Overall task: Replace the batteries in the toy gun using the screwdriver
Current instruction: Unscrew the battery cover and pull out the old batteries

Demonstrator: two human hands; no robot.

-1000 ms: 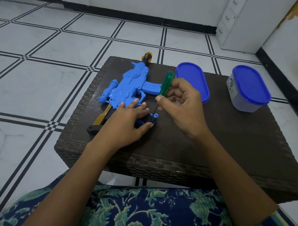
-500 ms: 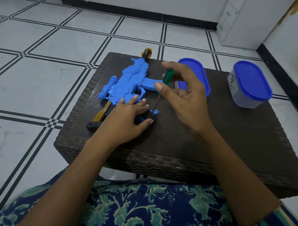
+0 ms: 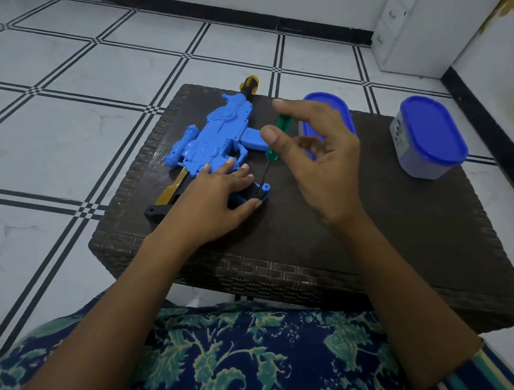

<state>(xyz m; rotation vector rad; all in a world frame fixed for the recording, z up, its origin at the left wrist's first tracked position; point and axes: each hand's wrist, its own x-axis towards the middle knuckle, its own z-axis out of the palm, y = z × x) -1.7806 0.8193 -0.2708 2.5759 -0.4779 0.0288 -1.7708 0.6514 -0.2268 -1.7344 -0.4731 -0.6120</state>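
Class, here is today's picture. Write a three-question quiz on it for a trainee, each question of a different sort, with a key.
1. True or false: the left hand lies flat on the toy gun.
2. The handle of the screwdriver is: A red, B green, C yellow.
3. Which hand holds the screwdriver?
Key: 1 true; 2 B; 3 the right hand.

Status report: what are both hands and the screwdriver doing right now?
Left hand flat, pressing toy gun down. Right hand pinches screwdriver, tip on gun's handle. Nothing in the way.
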